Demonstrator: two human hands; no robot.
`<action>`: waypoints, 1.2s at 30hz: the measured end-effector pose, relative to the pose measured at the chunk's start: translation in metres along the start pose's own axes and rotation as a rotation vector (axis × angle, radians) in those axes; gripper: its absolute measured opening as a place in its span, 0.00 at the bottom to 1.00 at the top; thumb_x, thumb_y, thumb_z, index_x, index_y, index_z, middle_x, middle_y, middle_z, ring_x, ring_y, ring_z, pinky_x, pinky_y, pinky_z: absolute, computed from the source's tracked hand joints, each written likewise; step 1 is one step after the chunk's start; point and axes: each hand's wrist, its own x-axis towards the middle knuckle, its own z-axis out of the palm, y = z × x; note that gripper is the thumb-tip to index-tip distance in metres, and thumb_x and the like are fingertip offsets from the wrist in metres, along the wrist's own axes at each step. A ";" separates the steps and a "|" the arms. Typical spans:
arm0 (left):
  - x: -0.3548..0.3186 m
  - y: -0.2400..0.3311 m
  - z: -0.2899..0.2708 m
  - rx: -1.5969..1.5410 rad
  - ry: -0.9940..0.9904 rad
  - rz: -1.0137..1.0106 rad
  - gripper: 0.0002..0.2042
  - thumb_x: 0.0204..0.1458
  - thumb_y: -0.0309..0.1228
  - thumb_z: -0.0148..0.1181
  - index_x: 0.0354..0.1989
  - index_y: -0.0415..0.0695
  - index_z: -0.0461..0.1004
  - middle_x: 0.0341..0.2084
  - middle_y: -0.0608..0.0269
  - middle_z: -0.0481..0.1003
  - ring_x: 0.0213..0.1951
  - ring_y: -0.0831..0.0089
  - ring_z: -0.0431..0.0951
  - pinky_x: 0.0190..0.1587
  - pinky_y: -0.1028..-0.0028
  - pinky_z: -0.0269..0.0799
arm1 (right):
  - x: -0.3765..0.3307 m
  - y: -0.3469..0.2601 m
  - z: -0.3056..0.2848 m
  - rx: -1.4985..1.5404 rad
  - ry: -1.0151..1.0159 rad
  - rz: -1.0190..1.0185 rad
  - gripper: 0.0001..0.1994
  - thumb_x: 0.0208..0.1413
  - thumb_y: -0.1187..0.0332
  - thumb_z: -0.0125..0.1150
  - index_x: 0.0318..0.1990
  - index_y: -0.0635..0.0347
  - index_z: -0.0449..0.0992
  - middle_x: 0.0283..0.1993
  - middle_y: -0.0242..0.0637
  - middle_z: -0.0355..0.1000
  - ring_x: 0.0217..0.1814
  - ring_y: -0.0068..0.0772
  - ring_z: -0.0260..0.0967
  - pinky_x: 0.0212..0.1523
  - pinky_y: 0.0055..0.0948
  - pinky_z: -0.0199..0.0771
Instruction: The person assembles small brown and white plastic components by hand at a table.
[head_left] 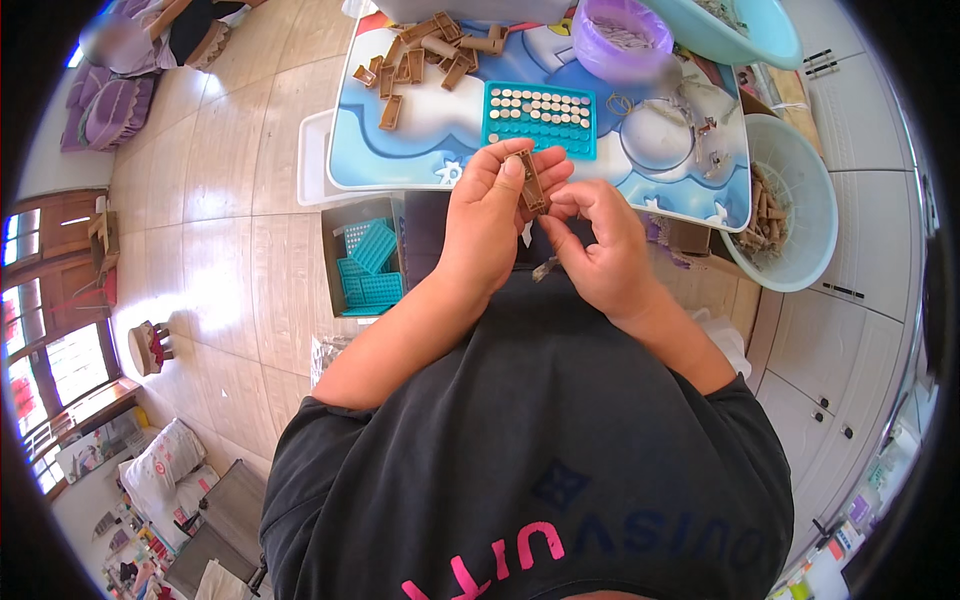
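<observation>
My left hand (484, 205) holds a small brown trough-shaped plastic piece (531, 183) in front of my chest, thumb on top and fingers behind it. At the lower end of that piece, my right hand (608, 240) has its thumb and fingertips closed in a pinch; what lies between them is too small to make out. A small greyish scrap (545, 268) shows below the right thumb. Just beyond my hands, a teal tray (540, 145) with rows of small pale round discs rests on the table. Similar brown pieces (410, 65) lie heaped at the table's far left.
The table (400, 165) has a blue-and-white printed top. A lilac basin (625, 40) and a teal basin (770, 40) stand at its far right. A pale blue tub (815, 210) of brown pieces is at right. Left below, a carton (335, 225) holds teal trays.
</observation>
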 end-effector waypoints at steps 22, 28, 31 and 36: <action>0.011 0.000 -0.007 0.030 0.071 -0.087 0.12 0.62 0.30 0.37 0.50 0.37 0.61 0.48 0.44 0.68 0.51 0.59 0.71 0.54 0.66 0.66 | 0.019 0.013 0.006 -0.191 -0.148 -0.117 0.08 0.42 0.75 0.62 0.33 0.59 0.74 0.28 0.38 0.70 0.30 0.41 0.66 0.31 0.34 0.66; 0.027 0.003 -0.025 -0.045 0.083 -0.219 0.13 0.62 0.32 0.40 0.49 0.37 0.64 0.45 0.49 0.71 0.47 0.64 0.73 0.51 0.68 0.70 | 0.037 0.023 0.002 -0.147 -0.115 -0.029 0.07 0.43 0.73 0.63 0.32 0.58 0.76 0.27 0.36 0.69 0.30 0.40 0.65 0.31 0.33 0.65; 0.032 0.004 -0.031 -0.017 0.077 -0.285 0.13 0.61 0.31 0.44 0.49 0.37 0.66 0.40 0.57 0.73 0.41 0.71 0.76 0.46 0.72 0.73 | 0.048 0.029 0.007 -0.158 0.035 0.067 0.06 0.43 0.74 0.63 0.31 0.58 0.76 0.27 0.35 0.68 0.31 0.38 0.65 0.31 0.31 0.64; 0.037 0.009 -0.033 0.047 0.004 -0.351 0.15 0.60 0.30 0.45 0.52 0.36 0.65 0.40 0.62 0.73 0.41 0.75 0.75 0.47 0.72 0.73 | 0.056 0.053 0.017 -0.173 -0.035 0.008 0.05 0.42 0.75 0.63 0.29 0.59 0.76 0.29 0.36 0.66 0.33 0.38 0.64 0.32 0.31 0.64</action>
